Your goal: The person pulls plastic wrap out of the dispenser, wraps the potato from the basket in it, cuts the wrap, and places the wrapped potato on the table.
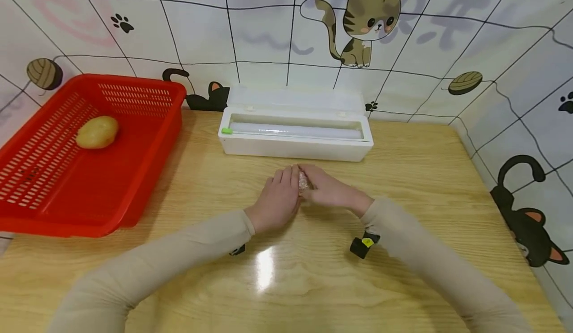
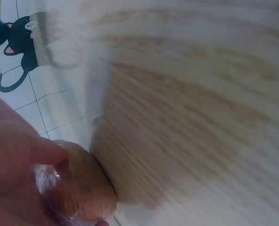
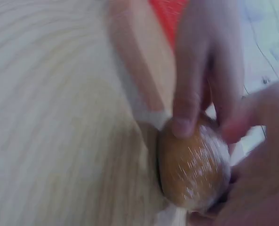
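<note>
A brown, rounded potato [image 1: 304,181] wrapped in clear cling film is held between both hands over the middle of the table. My left hand [image 1: 276,199] grips it from the left and hides much of it in the head view. From the other side my right hand [image 1: 333,189] holds it, fingers curved round its far end. Creased, shiny film shows on the potato [image 3: 195,165] in the right wrist view, where the left thumb lies on its skin. In the left wrist view the wrapped potato [image 2: 83,188] sits low, partly covered by the left hand [image 2: 17,160].
Behind the hands stands a white cling film box [image 1: 295,146], lid up, with a film roll [image 1: 295,130] inside and a green slider at its left end. At left, a red basket [image 1: 130,194] holds a bare yellow potato [image 1: 97,132]. A cat-print covering [image 1: 268,35] backs the wooden table [image 1: 416,174].
</note>
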The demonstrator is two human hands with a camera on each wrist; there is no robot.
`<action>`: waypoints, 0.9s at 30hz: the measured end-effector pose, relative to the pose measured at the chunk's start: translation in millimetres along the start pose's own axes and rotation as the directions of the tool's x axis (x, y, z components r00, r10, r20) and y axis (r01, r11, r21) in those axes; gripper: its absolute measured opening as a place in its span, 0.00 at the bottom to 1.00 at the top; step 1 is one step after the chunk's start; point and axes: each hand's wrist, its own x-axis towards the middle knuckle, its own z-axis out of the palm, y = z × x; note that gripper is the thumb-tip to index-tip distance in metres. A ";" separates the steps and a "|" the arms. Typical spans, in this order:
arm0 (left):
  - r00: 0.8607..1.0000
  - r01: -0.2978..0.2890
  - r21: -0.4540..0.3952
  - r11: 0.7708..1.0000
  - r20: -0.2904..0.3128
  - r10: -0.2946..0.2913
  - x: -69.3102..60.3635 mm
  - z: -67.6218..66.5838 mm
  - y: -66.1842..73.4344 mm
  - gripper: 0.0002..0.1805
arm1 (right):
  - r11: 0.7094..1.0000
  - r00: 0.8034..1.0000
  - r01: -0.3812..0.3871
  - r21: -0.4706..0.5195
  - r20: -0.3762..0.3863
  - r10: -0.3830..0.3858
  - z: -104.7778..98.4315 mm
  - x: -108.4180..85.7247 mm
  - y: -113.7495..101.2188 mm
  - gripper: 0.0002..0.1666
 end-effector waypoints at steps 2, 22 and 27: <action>1.000 -0.015 0.019 1.000 -0.009 0.015 0.5 -0.7 1.1 0.36 | 0.967 0.997 0.069 -0.247 -0.006 -0.073 4.8 -5.9 -3.8 0.45; 0.987 -0.128 -0.159 0.979 -0.114 0.110 16.2 11.1 -10.6 0.25 | 0.869 0.977 0.081 -0.488 -0.134 -0.166 19.4 -8.4 -7.7 0.35; 0.993 -0.115 -0.191 0.975 -0.046 0.109 21.2 8.5 -10.3 0.27 | 0.853 0.975 0.007 -0.523 -0.185 -0.122 22.8 -10.4 -9.8 0.41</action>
